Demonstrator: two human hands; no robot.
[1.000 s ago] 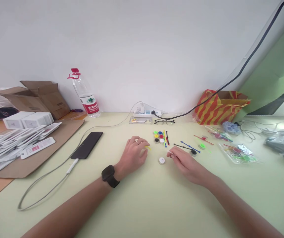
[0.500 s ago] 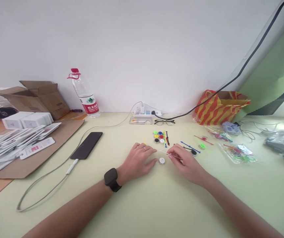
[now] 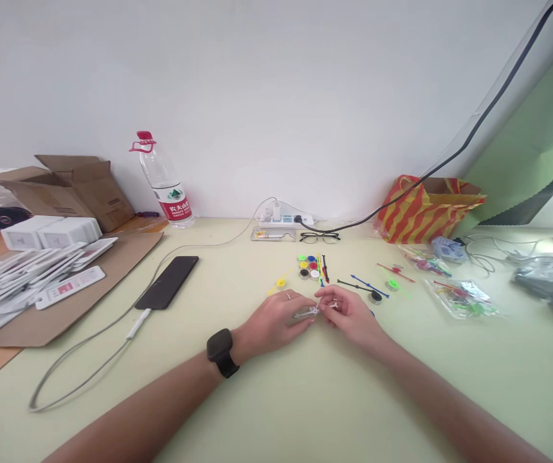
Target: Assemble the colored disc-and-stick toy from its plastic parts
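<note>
A white plastic spinner arrow (image 3: 314,310) lies between both hands, low over the table. My left hand (image 3: 281,321) closes its thumb and fingers around the arrow's left side. From the other side, my right hand (image 3: 348,316) pinches the arrow near its middle. The round white base is mostly hidden by the arrow and fingers. Beyond the hands sit several small round colored bases, with a black one (image 3: 304,273) in the nearest row, beside a bundle of colored arrows (image 3: 323,269). A yellow spinner (image 3: 281,283) lies just past my left hand.
Right of the hands lie a black spinner (image 3: 376,296), a blue arrow (image 3: 370,285), a green spinner (image 3: 393,284) and a bag of parts (image 3: 467,299). A phone (image 3: 168,283) with its cable is left. Glasses (image 3: 320,238) and a power strip (image 3: 283,222) stand near the wall.
My right hand has moved left and nearer, bringing the white arrow down over the white base. My left hand has shifted nearer, uncovering the yellow spinner.
</note>
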